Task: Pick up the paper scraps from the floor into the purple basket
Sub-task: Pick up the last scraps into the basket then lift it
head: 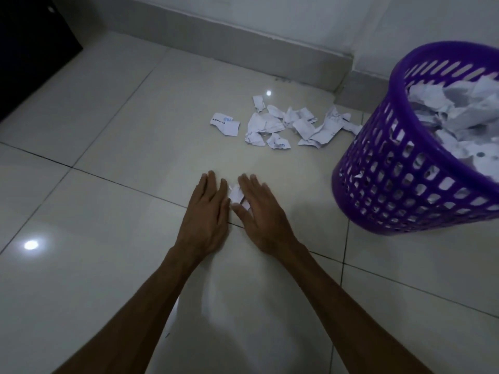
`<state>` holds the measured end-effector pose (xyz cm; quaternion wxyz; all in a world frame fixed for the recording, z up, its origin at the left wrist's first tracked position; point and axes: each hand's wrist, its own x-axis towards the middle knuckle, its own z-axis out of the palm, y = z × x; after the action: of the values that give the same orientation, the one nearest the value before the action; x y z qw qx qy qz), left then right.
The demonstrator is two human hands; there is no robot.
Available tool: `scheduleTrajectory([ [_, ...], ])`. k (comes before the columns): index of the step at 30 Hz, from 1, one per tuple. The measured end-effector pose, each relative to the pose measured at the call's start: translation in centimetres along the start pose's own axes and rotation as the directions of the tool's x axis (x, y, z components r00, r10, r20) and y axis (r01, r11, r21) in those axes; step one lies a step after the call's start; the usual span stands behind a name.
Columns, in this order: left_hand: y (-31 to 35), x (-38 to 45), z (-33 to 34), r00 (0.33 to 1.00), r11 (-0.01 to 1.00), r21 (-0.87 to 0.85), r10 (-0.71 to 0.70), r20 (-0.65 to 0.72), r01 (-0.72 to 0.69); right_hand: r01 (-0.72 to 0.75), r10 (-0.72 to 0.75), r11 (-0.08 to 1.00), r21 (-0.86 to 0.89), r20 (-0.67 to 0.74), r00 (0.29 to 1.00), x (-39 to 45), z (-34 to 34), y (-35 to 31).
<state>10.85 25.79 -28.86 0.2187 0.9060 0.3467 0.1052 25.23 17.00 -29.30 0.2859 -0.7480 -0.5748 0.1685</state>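
Small paper scrap point(235, 194) lies on floor point(108, 157), wedged between both flat, open-fingered hands: left hand point(206, 214), right hand point(259, 214). Neither grip holds it. Purple basket point(383, 184) sits right, nearer the right hand.

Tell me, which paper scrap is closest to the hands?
The small crumpled scrap lying between the left hand and right hand; the others sit farther off in a pile.
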Motion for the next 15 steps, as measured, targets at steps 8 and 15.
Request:
scheduleTrajectory([
  [8, 1.0, -0.4, 0.7, 0.998, 0.997, -0.028, 0.067, 0.005, -0.067, -0.292, 0.310, 0.949, 0.119, -0.188, 0.932, -3.4, -0.5, 0.1],
  [15, 0.6, -1.0, 0.9, 0.998, 0.999, 0.019, 0.037, -0.054, -0.036, -0.476, 0.424, 0.836, -0.274, -0.229, 0.876, -10.7, 2.8, -4.7],
])
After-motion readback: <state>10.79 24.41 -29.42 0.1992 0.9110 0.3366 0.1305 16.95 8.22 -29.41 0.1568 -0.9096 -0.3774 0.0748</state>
